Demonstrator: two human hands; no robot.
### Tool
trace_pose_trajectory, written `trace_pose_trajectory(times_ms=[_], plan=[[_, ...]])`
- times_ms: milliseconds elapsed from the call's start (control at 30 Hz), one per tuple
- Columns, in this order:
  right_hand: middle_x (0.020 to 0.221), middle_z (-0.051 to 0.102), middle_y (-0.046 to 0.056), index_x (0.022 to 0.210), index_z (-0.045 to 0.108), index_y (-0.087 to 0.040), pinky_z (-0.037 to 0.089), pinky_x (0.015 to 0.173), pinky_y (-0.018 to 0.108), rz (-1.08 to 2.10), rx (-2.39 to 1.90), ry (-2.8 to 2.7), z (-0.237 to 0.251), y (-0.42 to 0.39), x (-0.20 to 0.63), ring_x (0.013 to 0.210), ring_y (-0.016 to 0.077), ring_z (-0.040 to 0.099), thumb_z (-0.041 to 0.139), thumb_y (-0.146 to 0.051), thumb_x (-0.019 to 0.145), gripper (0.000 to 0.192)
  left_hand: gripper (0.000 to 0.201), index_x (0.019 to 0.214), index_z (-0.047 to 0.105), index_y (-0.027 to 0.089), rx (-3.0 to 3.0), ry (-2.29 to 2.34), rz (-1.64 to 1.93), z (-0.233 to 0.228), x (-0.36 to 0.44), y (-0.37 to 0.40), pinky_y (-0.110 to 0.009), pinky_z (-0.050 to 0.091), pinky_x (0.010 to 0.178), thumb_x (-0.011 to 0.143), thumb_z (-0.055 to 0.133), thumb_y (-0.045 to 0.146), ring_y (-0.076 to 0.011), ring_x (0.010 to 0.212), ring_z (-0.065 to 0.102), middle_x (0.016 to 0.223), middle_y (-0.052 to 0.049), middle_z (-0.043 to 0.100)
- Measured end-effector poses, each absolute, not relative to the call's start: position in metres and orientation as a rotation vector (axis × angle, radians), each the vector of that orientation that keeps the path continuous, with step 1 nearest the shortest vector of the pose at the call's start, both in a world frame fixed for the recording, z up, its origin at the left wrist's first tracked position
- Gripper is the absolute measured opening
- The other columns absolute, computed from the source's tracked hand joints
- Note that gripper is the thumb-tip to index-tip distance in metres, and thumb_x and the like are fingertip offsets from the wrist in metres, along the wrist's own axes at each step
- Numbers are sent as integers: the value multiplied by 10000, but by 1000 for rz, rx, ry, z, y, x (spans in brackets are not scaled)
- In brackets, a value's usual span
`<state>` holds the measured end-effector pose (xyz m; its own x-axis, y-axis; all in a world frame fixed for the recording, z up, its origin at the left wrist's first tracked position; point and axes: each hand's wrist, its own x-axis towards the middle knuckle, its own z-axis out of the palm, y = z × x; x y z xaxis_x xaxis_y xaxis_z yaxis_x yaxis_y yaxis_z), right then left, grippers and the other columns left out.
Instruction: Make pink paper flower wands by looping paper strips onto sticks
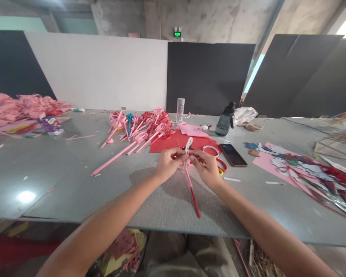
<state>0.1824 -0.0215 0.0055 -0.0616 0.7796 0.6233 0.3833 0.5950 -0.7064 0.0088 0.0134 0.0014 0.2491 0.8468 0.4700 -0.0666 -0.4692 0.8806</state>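
Head view, the only one I have: both hands meet over the middle of the grey table (75,184). My left hand (168,163) and right hand (207,167) are each pinched shut on the same paper stick (190,184), fingertips nearly touching where they grip it. That stick is a thin rolled strip, pink near the fingers and red toward its lower end, which slants down toward me and to the right, close to the tabletop. Above my fingers a pale pink loop (188,144) stands up from it, narrow and slightly tilted. Just behind my hands lies a red sheet (167,144), with a pile of finished pink sticks (141,130) on its left. A dark phone (233,154) lies flat just right of my right hand, and tape rings (212,151) sit between them. Farther back stand a clear bottle (180,110) and a dark bottle (225,120).
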Motion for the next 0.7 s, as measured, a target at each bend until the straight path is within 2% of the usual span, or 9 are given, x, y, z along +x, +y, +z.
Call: trace_pose_trajectory(times_ms=[233, 533, 700], plan=[[796, 760, 67, 874, 736, -185, 531, 641, 303, 530, -984, -1622, 3, -19, 183, 692, 192, 696, 676, -425, 910, 249, 401, 714, 698, 160, 1748, 764, 1330, 5, 11, 7, -208, 414, 534, 803, 814, 533, -90, 568, 536, 651, -1, 658], [838, 761, 69, 903, 733, -185, 534, 616, 291, 621, -966, -1575, 3, -17, 181, 674, 172, 669, 690, -466, 888, 285, 417, 851, 737, 152, 1823, 737, 1271, 5, 11, 6, -220, 423, 558, 893, 702, 565, -110, 597, 552, 681, -5, 646], [792, 740, 56, 871, 725, -190, 515, 611, 290, 618, -980, -1576, 4, -15, 183, 663, 170, 654, 694, -480, 884, 292, 411, 819, 711, 144, 1856, 751, 1286, 0, 11, 8, -229, 416, 559, 920, 669, 541, -117, 592, 540, 664, -4, 606]])
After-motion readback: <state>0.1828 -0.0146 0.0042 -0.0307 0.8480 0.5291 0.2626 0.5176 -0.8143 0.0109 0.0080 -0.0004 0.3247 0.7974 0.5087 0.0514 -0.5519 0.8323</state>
